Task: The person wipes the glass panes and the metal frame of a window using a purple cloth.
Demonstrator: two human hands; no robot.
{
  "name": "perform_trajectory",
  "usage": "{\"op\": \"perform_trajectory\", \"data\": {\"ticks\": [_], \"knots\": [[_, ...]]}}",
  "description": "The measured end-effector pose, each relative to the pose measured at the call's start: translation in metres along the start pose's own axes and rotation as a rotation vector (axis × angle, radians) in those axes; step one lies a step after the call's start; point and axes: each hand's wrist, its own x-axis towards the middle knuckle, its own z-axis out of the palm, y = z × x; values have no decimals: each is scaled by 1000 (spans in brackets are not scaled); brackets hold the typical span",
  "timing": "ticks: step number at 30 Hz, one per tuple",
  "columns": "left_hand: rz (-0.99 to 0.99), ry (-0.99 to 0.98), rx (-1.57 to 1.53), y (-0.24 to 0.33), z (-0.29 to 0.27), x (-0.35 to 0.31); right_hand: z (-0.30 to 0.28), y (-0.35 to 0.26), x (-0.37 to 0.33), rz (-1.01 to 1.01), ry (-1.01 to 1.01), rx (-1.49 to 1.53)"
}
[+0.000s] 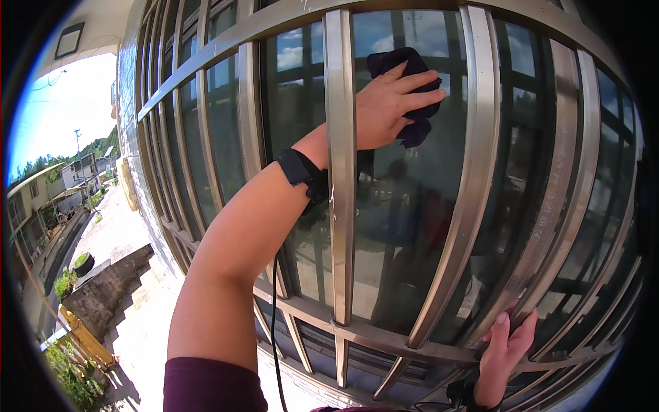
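My left hand (395,103) reaches between upright metal bars and presses a dark cloth (420,113) against the window glass (405,206). Its fingers are spread over the cloth, which is bunched beneath them. The forearm passes behind one upright bar (340,226), with a black band (302,172) around the wrist. Low on the right, my right hand (506,347) has its thumb and a finger on either side of another upright metal bar (566,185), near its lower end. The rest of its fingers are mostly hidden.
A horizontal rail (384,341) crosses the grille below the glass, and another rail (288,31) runs above. A black cable (274,329) hangs beside my left arm. To the left are steps (141,295), a low wall (103,295) and a yellow post (86,336).
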Motion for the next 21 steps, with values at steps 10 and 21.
{"op": "perform_trajectory", "data": {"ticks": [10, 21], "knots": [[148, -468, -4, 50, -3, -44, -2, 0, -2, 60, -49, 88], [-57, -21, 7, -1, -16, 11, -9, 11, -2, 34, -35, 63]]}}
